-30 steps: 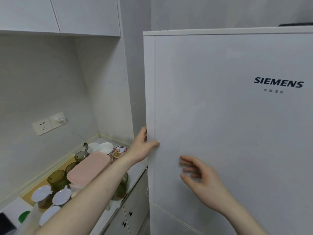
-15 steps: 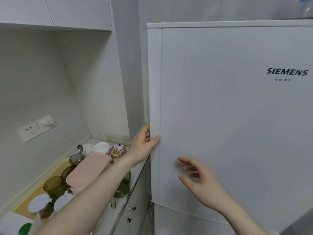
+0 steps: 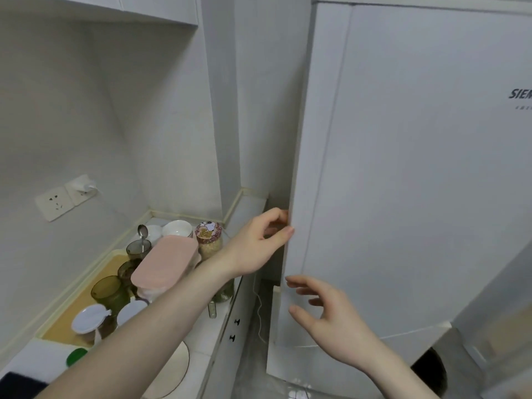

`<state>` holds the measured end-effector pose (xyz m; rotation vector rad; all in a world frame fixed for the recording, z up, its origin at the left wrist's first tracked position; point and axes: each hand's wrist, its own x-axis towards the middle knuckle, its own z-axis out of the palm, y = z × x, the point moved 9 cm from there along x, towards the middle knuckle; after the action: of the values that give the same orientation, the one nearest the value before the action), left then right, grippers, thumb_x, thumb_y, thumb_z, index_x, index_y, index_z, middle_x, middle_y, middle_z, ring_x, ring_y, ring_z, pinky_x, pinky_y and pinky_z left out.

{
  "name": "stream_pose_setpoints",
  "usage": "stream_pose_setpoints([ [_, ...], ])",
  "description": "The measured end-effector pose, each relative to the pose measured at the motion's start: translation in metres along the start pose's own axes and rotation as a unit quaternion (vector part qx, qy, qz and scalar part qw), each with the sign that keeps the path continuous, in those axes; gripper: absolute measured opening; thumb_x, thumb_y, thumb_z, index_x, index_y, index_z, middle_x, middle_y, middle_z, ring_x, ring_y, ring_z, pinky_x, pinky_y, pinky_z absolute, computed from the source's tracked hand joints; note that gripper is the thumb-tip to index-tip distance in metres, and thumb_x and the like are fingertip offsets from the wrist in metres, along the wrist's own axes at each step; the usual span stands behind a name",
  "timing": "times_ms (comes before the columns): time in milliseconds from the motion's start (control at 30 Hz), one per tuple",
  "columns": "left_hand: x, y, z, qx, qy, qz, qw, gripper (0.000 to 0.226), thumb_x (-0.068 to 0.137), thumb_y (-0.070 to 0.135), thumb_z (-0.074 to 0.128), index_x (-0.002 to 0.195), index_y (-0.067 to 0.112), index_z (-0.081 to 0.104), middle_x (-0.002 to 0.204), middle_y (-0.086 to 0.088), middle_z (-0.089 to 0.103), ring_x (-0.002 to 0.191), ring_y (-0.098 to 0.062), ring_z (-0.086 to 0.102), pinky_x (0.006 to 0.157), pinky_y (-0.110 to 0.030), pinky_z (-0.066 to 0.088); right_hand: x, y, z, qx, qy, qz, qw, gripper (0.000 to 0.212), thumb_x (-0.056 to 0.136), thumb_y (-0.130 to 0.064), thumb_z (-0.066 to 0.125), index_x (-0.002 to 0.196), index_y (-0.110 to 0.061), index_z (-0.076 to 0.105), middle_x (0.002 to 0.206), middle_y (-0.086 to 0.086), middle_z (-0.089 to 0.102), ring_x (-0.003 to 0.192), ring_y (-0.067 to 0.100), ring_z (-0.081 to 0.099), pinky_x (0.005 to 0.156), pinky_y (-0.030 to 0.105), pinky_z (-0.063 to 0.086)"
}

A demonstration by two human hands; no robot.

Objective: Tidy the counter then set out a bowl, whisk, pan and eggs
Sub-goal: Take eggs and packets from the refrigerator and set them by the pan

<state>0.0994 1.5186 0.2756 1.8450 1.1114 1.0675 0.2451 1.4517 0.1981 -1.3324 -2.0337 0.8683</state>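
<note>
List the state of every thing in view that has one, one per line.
fridge door: ajar, swung partly open
left hand: grips the door's edge
right hand: open, fingers spread by the door
pink box: lid on
patterned jar: lid on
wall socket: plug in

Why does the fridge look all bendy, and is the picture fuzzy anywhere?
Head view: the wide-angle lens bows and leans the fridge door; light is soft and even, without glare; the left hand on the door's edge looks slightly soft; the right hand casts a faint shadow on the door.

Fridge door (image 3: 403,182) smooth matt white; green cups (image 3: 109,292) transl. glass/plastic.
</note>
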Motion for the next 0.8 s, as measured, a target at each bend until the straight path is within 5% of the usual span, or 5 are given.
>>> stream_pose_setpoints([
  [167,-0.025,0.027,-0.006,0.047,-0.024,0.038,0.998,0.022,0.104,0.025,0.054,0.111,0.015,0.072,0.149,0.013,0.049,0.135,0.003,0.046,0.111,-0.025,0.04,-0.026,-0.024,0.036,0.002,-0.021,-0.008,1.0,0.044,0.093,-0.036,0.068,0.133,-0.047,0.056,0.129,-0.033,0.056,0.119,-0.01,0.052,0.099,0.012,0.043],
  [333,-0.042,0.076,-0.001,0.031,-0.031,0.102,0.994,0.019,0.101,0.01,0.057,0.109,0.018,0.072,0.128,0.019,0.059,0.121,0.011,0.053,0.098,-0.008,0.038,-0.035,-0.049,0.061,-0.019,-0.033,-0.022,0.999,0.048,0.092,-0.037,0.067,0.138,-0.04,0.054,0.13,-0.031,0.053,0.119,-0.013,0.048,0.1,0.009,0.04],
  [567,-0.061,0.096,0.02,0.012,-0.115,0.128,0.985,0.03,0.099,0.001,0.05,0.115,0.013,0.072,0.129,0.005,0.067,0.132,-0.008,0.054,0.114,-0.038,0.04,-0.026,-0.061,0.066,-0.019,0.027,0.003,0.999,0.057,0.089,-0.033,0.066,0.142,-0.036,0.047,0.141,-0.023,0.045,0.128,-0.005,0.043,0.11,0.023,0.04],
  [700,-0.067,0.108,0.033,0.009,-0.207,0.137,0.969,0.038,0.097,-0.007,0.046,0.124,0.011,0.067,0.13,0.003,0.067,0.131,-0.011,0.054,0.113,-0.038,0.04,-0.022,-0.058,0.058,-0.008,0.092,0.031,0.995,0.051,0.086,-0.03,0.068,0.135,-0.031,0.052,0.136,-0.015,0.049,0.124,0.002,0.046,0.107,0.023,0.039],
  [800,-0.054,0.108,0.016,0.037,-0.178,0.132,0.974,0.038,0.096,-0.004,0.048,0.123,0.014,0.068,0.127,0.007,0.068,0.126,-0.008,0.058,0.109,-0.031,0.043,-0.024,-0.051,0.049,0.002,0.126,0.057,0.99,0.053,0.089,-0.029,0.068,0.138,-0.034,0.049,0.134,-0.019,0.045,0.12,-0.003,0.042,0.104,0.019,0.035],
])
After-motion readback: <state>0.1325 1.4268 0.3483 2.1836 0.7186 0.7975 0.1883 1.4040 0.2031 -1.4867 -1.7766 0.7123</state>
